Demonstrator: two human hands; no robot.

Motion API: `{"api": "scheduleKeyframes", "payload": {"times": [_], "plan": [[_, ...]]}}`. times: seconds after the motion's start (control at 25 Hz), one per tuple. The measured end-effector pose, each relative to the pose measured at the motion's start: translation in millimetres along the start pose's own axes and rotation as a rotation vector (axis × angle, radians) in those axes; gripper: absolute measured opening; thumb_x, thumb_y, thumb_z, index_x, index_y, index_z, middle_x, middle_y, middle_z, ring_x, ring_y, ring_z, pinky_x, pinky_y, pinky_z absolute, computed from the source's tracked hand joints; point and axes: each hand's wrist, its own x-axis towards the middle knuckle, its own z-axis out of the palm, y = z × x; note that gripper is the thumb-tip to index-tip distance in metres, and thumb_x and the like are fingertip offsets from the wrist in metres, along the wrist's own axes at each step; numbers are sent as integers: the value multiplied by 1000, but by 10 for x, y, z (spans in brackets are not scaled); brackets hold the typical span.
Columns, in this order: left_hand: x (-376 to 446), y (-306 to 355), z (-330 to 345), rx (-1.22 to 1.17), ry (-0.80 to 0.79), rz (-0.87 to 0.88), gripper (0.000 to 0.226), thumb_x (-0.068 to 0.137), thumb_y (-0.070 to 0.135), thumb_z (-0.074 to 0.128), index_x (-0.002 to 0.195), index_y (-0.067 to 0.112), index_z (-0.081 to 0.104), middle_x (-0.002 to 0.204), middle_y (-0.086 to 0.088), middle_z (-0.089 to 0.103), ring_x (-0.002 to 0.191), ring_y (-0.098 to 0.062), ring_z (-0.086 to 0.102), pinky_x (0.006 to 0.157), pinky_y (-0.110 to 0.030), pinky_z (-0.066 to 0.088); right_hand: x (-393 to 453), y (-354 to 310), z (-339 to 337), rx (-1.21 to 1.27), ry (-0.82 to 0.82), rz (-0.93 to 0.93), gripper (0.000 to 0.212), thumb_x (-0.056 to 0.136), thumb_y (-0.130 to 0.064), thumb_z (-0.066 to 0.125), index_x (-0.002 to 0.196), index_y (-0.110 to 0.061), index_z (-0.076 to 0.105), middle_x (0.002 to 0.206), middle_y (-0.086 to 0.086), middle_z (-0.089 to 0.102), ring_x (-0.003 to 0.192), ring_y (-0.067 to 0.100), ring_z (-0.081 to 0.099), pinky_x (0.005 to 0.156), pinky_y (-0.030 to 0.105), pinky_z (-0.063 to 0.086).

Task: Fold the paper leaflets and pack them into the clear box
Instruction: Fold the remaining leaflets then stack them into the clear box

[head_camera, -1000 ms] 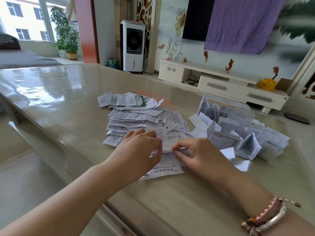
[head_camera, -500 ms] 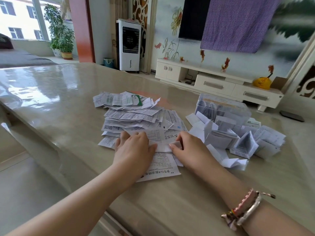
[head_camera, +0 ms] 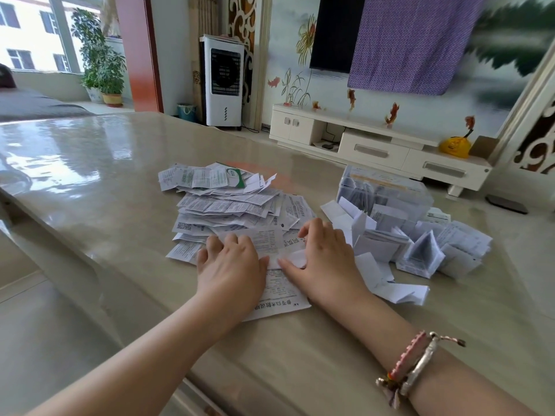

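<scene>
Now, leaflet in hand: I am watching one printed leaflet (head_camera: 277, 283) lying flat on the tabletop (head_camera: 90, 205) at the near edge of the loose pile — its long axis is running away from me, near end by the wrists, far end under the fingers.
Left hand (head_camera: 231, 265): it is pressing down on the leaflet's left part, fingers spread and fairly straight, not curled round anything — a flat grip, nothing pinched.
Right hand (head_camera: 326, 256): it is lying on the right part, thumb stretched toward the left thumb; whether its fingertips are nipping the folded edge I cannot tell.
Fold line: I am judging that the crease is running crosswise between the two thumbs, so the next press is going sideways along it.
Unfolded pile (head_camera: 228, 202): it is lying beyond and left of the hands.
Folded leaflets (head_camera: 420, 250): they are heaping up to the right.
Clear box (head_camera: 387, 190): it is standing beyond that heap, to the right — the right hand is the nearer one for packing.
</scene>
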Motion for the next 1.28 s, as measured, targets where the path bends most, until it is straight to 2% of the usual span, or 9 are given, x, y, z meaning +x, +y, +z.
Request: {"api": "scheduleKeyframes", "payload": {"times": [0.08, 0.2, 0.32, 0.52, 0.68, 0.76, 0.88, 1.08, 1.28], "plan": [[5, 8, 5, 10, 4, -1, 40, 98, 48, 32, 115, 13, 44, 127, -5, 43, 123, -29, 29, 103, -39, 22, -16, -36, -3, -29, 48, -33, 52, 84, -52, 60, 116, -19, 34, 121, 1, 36, 113, 22, 35, 89, 34, 32], [-1, -6, 6, 12, 9, 10, 38, 99, 48, 31, 111, 14, 44, 124, -4, 43, 122, -28, 30, 104, -39, 22, -55, 6, -55, -35, 74, -32, 40, 85, -33, 58, 112, -20, 32, 116, -1, 29, 111, 23, 34, 82, 30, 26], [-11, -22, 8, 11, 4, 16, 37, 98, 49, 31, 107, 15, 43, 120, -3, 43, 120, -28, 31, 104, -40, 23, -89, 112, -117, -39, 51, 42, 33, 86, -19, 51, 107, -22, 26, 115, -1, 26, 111, 21, 32, 82, 28, 23], [-15, -39, 7, -31, -1, 8, 48, 94, 58, 35, 112, 14, 42, 122, -2, 42, 123, -28, 31, 105, -40, 23, -90, 130, -130, -39, -5, 44, 33, 87, -14, 48, 100, -25, 20, 114, -1, 26, 111, 21, 31, 87, 29, 27], [-22, -116, -28, -63, 16, 5, 41, 96, 52, 36, 115, 15, 39, 127, -2, 41, 122, -27, 33, 104, -39, 25, -70, 162, -122, -47, 0, -26, 30, 87, -12, 50, 110, -23, 34, 117, -1, 30, 112, 20, 33, 90, 29, 28], [-30, -136, -24, -63, 31, 8, 42, 96, 53, 37, 115, 16, 39, 126, -1, 42, 121, -26, 34, 103, -38, 26, -67, 166, -118, 63, 10, -147, 27, 87, -11, 54, 109, -23, 46, 114, -4, 41, 110, 16, 39, 92, 29, 34], [-26, -122, -23, -81, 39, 12, 42, 95, 53, 38, 114, 16, 41, 125, -1, 43, 120, -26, 35, 101, -38, 27, -89, 158, -132, 233, -43, -323, 18, 89, -23, 63, 106, -25, 62, 108, -10, 61, 105, 10, 53, 93, 33, 43], [-21, -202, -49, -126, 57, -2, 33, 96, 47, 40, 109, 18, 40, 125, 0, 44, 120, -25, 36, 101, -37, 28, -71, 159, -84, 32, -46, -482, 24, 89, -33, 57, 100, -22, 74, 93, -4, 73, 90, 19, 64, 83, 38, 49], [-65, -261, -59, -176, 112, 5, 16, 99, 33, 38, 105, 19, 39, 122, 1, 45, 114, -22, 36, 97, -35, 26, -99, 135, -77, -41, -13, -505, 18, 86, -23, 59, 96, -23, 74, 88, -5, 73, 85, 19, 63, 83, 37, 48]]}}
